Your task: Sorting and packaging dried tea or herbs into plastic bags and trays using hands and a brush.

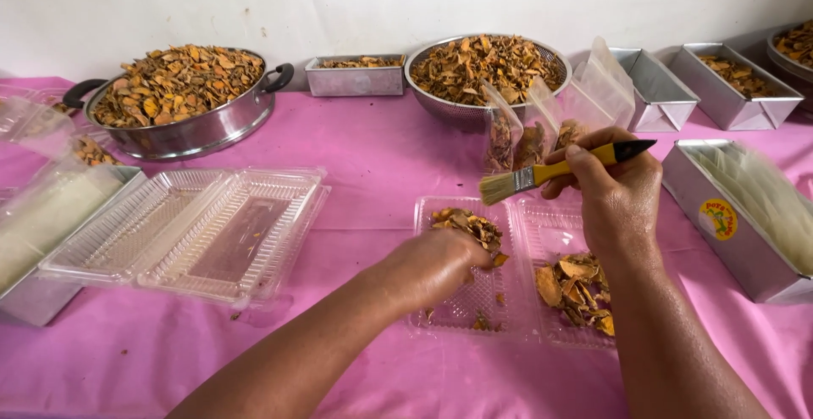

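Holding a yellow-handled paintbrush (pixel 542 173) in a closed grip, the right hand (pixel 614 194) hovers above the open clear plastic clamshell tray (pixel 517 309) on the pink worktop (pixel 381 156). The brush's long axis runs nearly level, bristles pointing left toward the tray's left half, black handle tip to the right. Below and left of the bristles, the left hand (pixel 436 266) rests in that left half with fingers curled over a small heap of dried orange-brown chips (pixel 470 226); whether it pinches any is hard to tell, since the fingertips are hidden. The left hand is the nearer one to that heap. More chips (pixel 580 288) lie in the tray's right half, under the right wrist. Empty clamshell trays (pixel 195 233) sit well apart at left.
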